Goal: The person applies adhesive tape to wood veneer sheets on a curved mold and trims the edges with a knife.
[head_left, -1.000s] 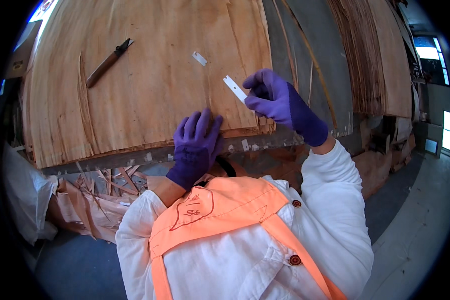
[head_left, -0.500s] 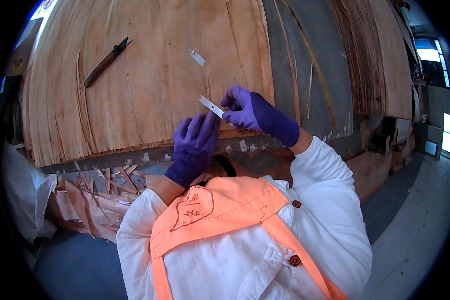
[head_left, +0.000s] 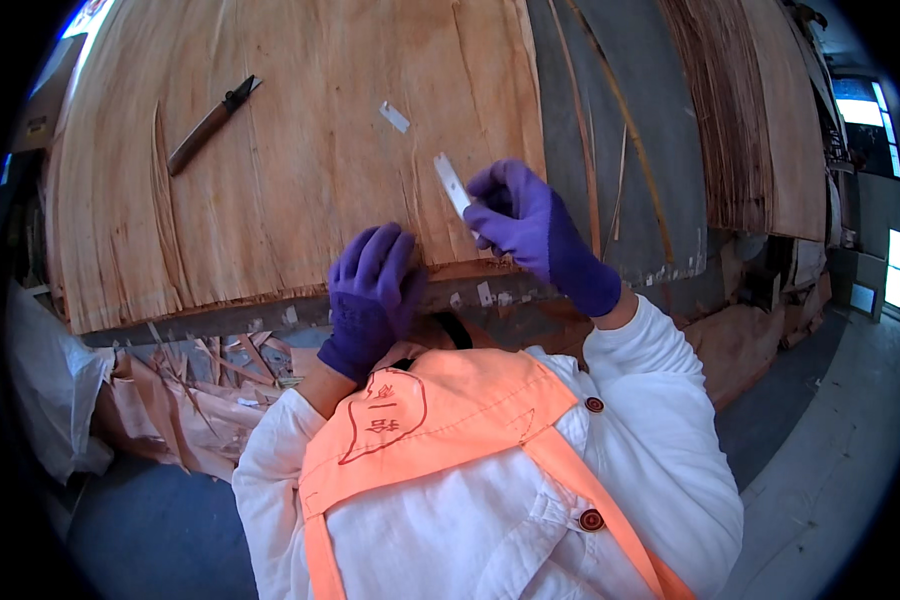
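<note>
My right hand (head_left: 530, 222), in a purple glove, is closed in a pinch around one end of a thin metal blade (head_left: 452, 186) with a small hole in it. The blade is raised at a slant over the wood veneer sheet (head_left: 300, 140). My left hand (head_left: 374, 290), also gloved in purple, rests at the near edge of the veneer with its fingers stretched forward and slightly bent; nothing shows in it. A small pale metal piece (head_left: 394, 117) lies flat on the veneer beyond both hands. Farther left is a knife (head_left: 213, 124) with a wooden handle and a dark tip.
On the grey surface (head_left: 625, 130) to the right of the veneer lie long thin wood strips (head_left: 635, 130). A thick stack of veneer sheets (head_left: 735, 130) stands farther right. Torn veneer scraps (head_left: 232, 362) and a pale plastic sheet (head_left: 55, 385) are at the near left.
My right hand has lifted the blade up and to the right, away from my left hand, turning it more upright. My left hand has drawn back slightly left, its fingers more bent.
</note>
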Available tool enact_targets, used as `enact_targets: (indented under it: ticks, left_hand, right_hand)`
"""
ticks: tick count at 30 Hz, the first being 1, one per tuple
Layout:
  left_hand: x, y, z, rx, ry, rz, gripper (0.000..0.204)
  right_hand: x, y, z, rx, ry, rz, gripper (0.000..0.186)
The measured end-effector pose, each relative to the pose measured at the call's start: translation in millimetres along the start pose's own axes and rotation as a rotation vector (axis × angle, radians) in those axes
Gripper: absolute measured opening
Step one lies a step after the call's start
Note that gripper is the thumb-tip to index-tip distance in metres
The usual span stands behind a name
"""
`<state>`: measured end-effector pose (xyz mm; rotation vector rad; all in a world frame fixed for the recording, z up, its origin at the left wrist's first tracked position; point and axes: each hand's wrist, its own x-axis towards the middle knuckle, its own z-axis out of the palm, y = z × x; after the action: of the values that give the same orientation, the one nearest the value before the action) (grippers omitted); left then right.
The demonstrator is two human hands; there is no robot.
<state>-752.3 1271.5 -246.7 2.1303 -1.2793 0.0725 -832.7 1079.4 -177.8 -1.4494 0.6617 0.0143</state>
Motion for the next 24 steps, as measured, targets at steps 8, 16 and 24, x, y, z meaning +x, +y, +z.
enact_targets:
  ticks: [8, 16, 24]
  left_hand:
    - [10.0, 10.4, -0.6, 0.124, -0.011, 0.087, 0.034]
    - [2.6, -3.1, 4.3, 0.286, 0.066, 0.350, 0.032]
    - [3.4, -5.0, 3.3, 0.288, -0.009, 0.377, 0.028]
  right_hand:
    - [-12.9, 17.6, 13.3, -0.105, 0.172, -0.100, 0.021]
    - [-17.2, 28.2, 21.1, -0.211, 0.189, -0.242, 0.023]
    - [-8.4, 2.4, 22.5, -0.122, -0.042, -0.284, 0.023]
